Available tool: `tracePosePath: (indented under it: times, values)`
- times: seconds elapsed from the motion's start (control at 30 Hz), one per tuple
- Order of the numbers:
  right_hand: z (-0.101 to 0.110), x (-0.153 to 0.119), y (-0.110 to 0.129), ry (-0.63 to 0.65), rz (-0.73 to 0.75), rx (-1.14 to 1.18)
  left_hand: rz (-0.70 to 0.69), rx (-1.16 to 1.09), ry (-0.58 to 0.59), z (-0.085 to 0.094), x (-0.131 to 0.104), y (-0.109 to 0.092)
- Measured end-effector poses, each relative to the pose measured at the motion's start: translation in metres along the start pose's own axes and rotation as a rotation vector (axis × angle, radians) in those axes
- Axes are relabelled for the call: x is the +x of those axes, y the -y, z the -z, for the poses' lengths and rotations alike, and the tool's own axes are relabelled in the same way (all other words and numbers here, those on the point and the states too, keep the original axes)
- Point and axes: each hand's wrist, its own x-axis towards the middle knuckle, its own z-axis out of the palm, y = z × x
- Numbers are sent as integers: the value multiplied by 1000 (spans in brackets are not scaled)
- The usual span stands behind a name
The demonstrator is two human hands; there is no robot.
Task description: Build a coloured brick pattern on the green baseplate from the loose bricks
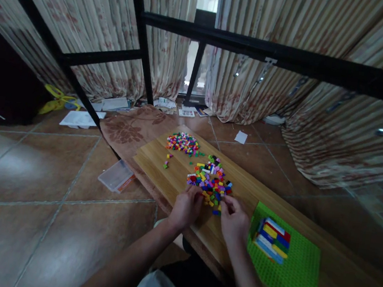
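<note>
My left hand (186, 207) is at the near left edge of a loose pile of small coloured toy bricks (209, 180), fingers curled together. Across from it, my right hand (235, 220) touches the pile's right side with thumb and forefinger pinched. Whatever either hand has between its fingertips is too small or hidden to make out. A blue brick (217, 212) lies between the hands. To the right sits a green studded baseplate (303, 276) bearing a layered block of bricks (273, 239) in blue, white, yellow and red.
A second heap of tiny bricks (182, 143) lies farther back on the wooden board (159, 177), with a few strays nearby. A clear plastic box (115, 175) rests on the tiled floor. Black metal bars (281, 50) cross in front of striped curtains (171, 32).
</note>
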Motion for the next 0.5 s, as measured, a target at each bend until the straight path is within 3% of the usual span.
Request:
tracePosePath:
  times: [0.17,0.37,0.5]
  values:
    - [9,-25,2,-49,66,-91,138,106,-164,28,29,25]
    - [-4,-30,6,28,70,-158,50,306,132,44,70,39]
    - [-12,-20,10,57,112,-129,40,323,159,39,76,36]
